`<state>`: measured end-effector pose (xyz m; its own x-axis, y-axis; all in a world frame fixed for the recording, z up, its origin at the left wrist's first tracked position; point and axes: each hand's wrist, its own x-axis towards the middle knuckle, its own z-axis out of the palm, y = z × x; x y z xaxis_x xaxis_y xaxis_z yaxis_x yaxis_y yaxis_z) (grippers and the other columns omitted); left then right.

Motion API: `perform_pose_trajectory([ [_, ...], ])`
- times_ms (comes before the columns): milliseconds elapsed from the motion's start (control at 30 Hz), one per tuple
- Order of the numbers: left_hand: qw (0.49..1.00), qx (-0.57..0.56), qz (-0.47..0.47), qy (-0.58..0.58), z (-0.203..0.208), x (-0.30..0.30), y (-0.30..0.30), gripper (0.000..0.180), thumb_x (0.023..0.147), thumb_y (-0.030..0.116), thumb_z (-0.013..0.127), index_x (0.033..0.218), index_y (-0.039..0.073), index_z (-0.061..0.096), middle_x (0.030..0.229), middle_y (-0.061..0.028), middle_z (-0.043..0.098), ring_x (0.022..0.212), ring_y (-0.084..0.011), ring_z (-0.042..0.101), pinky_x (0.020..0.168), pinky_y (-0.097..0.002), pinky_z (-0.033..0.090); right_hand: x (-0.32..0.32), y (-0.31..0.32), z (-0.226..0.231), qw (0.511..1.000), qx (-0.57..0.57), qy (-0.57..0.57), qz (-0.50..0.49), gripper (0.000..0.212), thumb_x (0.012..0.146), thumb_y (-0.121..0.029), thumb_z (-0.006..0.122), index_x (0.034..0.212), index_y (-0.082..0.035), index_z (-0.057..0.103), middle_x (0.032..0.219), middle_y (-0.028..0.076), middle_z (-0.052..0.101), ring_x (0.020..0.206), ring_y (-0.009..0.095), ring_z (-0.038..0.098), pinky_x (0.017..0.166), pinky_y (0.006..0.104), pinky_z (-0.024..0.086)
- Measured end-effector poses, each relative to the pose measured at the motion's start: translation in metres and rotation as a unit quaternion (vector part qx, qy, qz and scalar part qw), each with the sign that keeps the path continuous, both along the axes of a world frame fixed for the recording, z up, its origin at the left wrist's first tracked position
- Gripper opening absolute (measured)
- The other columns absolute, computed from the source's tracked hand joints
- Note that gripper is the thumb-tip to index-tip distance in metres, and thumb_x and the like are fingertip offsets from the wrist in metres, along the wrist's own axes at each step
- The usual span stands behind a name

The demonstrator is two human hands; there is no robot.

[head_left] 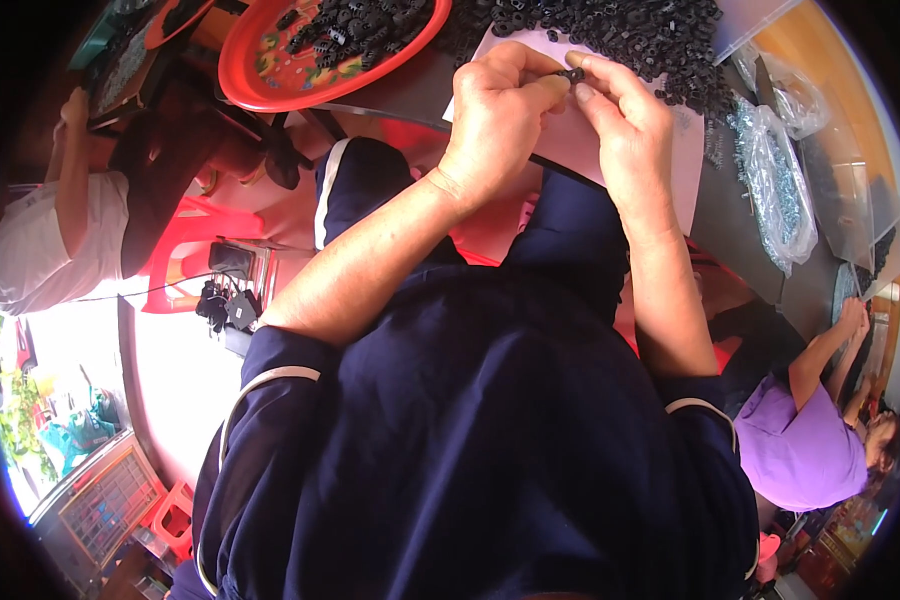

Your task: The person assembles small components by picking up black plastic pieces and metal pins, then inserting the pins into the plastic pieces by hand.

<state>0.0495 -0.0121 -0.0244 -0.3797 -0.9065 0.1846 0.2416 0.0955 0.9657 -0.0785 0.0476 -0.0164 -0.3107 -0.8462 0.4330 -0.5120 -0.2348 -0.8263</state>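
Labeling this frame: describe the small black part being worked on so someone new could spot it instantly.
Start at the pale sheet on the dark table, below the heap of black parts. Above it the left hand and right hand meet fingertip to fingertip. The small black part is pinched between them, the only one lifted off the heap.

Daylight floods in from my lower left, blowing the pale floor out to white, my dark blue shirt sits dim, and the fisheye rim bends and blackens
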Motion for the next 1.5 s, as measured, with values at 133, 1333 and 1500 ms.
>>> perform_pose_trajectory([
  [133,1.0,0.022,-0.006,0.018,-0.001,-0.001,-0.002,0.009,0.082,0.001,0.065,0.088,-0.006,0.065,0.07,-0.0059,0.065,0.059,-0.0076,0.057,0.053,-0.0227,0.046,0.005,0.0,-0.004,0.979,-0.077,0.185,-0.023,0.029,0.085,0.001,0.063,0.114,0.001,0.061,0.095,0.017,0.066,0.085,0.03,0.067,0.076,0.0368,0.053],
  [1333,0.987,0.147,-0.043,0.052,0.021,0.001,0.005,0.009,0.089,0.004,0.065,0.09,-0.004,0.068,0.08,-0.0101,0.068,0.066,-0.0149,0.063,0.062,-0.0258,0.052,-0.009,-0.006,-0.003,0.906,-0.185,0.363,-0.114,0.043,0.066,-0.008,0.078,0.106,-0.008,0.062,0.09,0.005,0.063,0.083,0.025,0.062,0.072,0.0373,0.047],
  [1500,0.987,0.144,-0.058,0.036,0.024,0.006,0.012,0.014,0.087,0.007,0.065,0.086,-0.006,0.068,0.072,-0.0122,0.068,0.062,-0.0159,0.065,0.058,-0.026,0.051,-0.011,0.001,0.004,0.904,-0.184,0.376,-0.083,0.042,0.064,-0.01,0.079,0.102,-0.007,0.063,0.087,0.005,0.062,0.081,0.026,0.061,0.072,0.0371,0.048],
])
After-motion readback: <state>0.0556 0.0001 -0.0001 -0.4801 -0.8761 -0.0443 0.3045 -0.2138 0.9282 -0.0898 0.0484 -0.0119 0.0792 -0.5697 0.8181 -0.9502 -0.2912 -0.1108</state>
